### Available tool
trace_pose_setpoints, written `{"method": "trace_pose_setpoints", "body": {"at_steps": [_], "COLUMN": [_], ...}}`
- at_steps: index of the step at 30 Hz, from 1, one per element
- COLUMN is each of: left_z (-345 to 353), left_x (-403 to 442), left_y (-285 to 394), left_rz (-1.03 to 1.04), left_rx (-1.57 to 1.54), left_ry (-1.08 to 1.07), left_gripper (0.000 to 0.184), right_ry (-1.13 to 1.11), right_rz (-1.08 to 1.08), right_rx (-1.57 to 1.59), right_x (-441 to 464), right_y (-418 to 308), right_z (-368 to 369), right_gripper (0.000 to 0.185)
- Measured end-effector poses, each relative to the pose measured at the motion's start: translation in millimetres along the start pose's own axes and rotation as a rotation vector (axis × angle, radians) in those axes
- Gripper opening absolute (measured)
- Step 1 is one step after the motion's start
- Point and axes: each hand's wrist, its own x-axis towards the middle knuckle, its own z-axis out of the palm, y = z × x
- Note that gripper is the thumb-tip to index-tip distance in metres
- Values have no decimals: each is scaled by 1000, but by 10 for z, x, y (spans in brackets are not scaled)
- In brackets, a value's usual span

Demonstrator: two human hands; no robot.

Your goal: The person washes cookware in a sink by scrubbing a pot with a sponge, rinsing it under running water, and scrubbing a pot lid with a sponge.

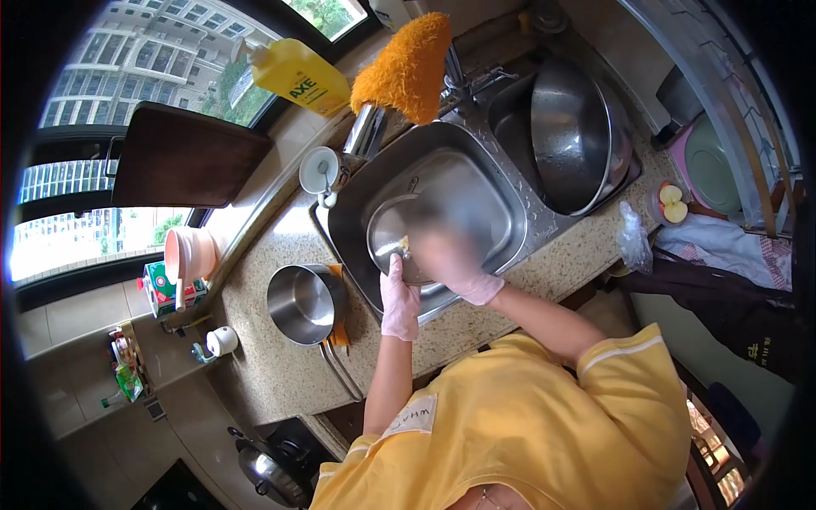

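Note:
Over the left basin of the steel sink (344, 212) is a round, shiny steel piece (387, 225); whether it is a bowl or a lid I cannot tell. My left hand (398, 297), in a thin translucent glove, grips its near edge with the thumb on top. My right hand (459, 268), also gloved, is over the right side of the same piece. A blur covers its fingers, so I cannot make out whether they hold anything. A small yellowish bit (404, 244) shows between the hands.
A steel saucepan (302, 304) stands on the counter at left, its handle toward me. A large steel basin (571, 127) fills the right sink. Behind are a mug (321, 172), an orange cloth (408, 72) over the tap, and a yellow soap bottle (302, 78). A plastic bag (633, 238) lies right.

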Motion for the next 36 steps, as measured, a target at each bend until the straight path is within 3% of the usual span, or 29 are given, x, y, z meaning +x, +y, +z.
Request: {"method": "trace_pose_setpoints", "body": {"at_steps": [5,7,10,15,17,18,20,22,23,24,28,31,34,36], "left_z": [-191,-125,20,-58,-191,-187,-169,-184,-177,-174,-88,112,85,-1], "left_x": [151,75,-30,40,149,186,138,63,81,86,88,-59,4,117], "left_y": [13,79,35,86,138,172,190,233,248,247,233,354,397,327], "left_rz": [84,37,-10,-139,-57,-14,-4,-42,-23,-8,-30,-20,47,62], "left_rx": [-73,14,181,465,547,588,618,599,607,612,556,430,269,195], "left_ry": [134,83,-6,-117,-175,-210,-218,-185,-188,-191,-179,-82,29,63], "left_gripper": [30,31,31,27,26,26,28,29,29,30,27,27,27,26], "right_ry": [-87,-90,42,-149,-302,-407,-222,-13,118,77,-95,30,72,72], "right_rz": [-2,101,84,-331,-489,-348,-455,-228,-215,-125,-354,-1,180,174], "right_rx": [-83,-244,-126,188,334,369,227,215,128,228,181,-10,123,138], "right_x": [-74,126,504,771,705,645,699,813,869,879,767,773,429,125], "right_y": [213,333,503,306,53,-43,-44,193,320,367,98,331,451,159], "right_z": [-118,-120,-108,-95,-135,-112,-264,-149,-158,-98,-167,-182,-75,-56], "right_gripper": [20,18,15,10,10,5,5,6,6,5,5,9,18,22]}}
